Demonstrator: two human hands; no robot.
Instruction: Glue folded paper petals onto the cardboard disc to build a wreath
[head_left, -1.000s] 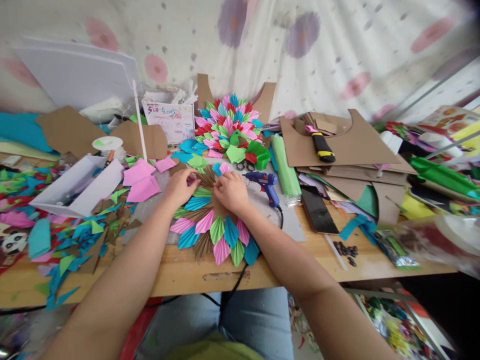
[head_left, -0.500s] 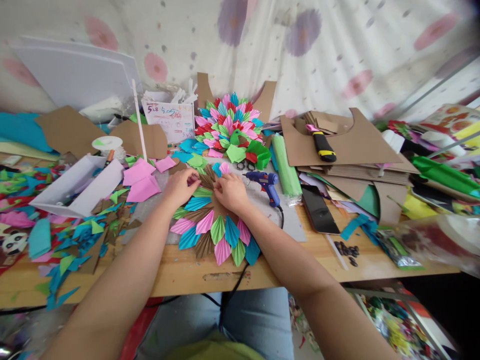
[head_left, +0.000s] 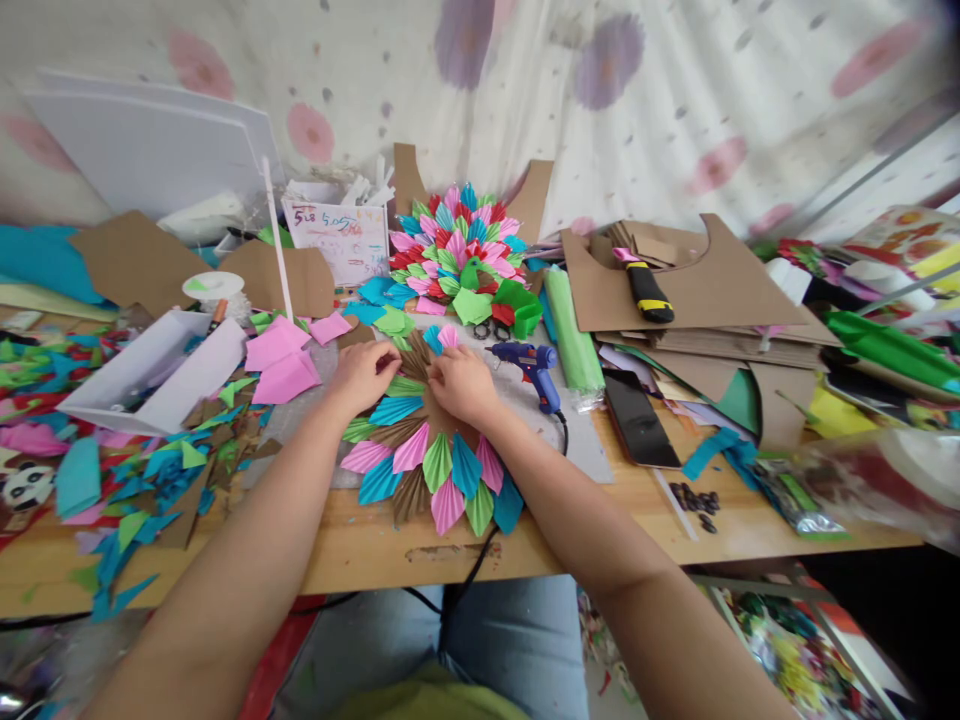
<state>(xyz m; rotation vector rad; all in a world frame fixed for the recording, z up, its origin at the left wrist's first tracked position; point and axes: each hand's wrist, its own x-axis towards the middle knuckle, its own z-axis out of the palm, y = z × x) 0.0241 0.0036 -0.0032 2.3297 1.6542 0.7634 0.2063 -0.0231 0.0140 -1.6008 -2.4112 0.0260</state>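
Observation:
A round paper flower [head_left: 427, 455] of pleated pink, blue, green and brown petals lies on the wooden table [head_left: 360, 545] in front of me. My left hand [head_left: 364, 372] rests on its upper left part with fingers curled, pinching at a petal near the centre. Fingers bent and pressed down on the pleats, my right hand [head_left: 463, 383] lies on the flower's upper middle. The two hands almost meet over the brown centre. A blue glue gun [head_left: 534, 368] lies just right of my right hand, its cord running off the table edge.
A finished multicoloured flower [head_left: 457, 250] leans at the back. Pink sheets [head_left: 281, 362], a white tray [head_left: 154, 372] and paper scraps [head_left: 150, 470] fill the left. Cardboard stack [head_left: 697, 290] with a yellow-black knife [head_left: 645, 292], a green roll [head_left: 570, 335] and a phone [head_left: 636, 418] lie right.
Almost nothing moved. Both hands stay on the flower's upper part; the flower and view shifted very slightly downward.

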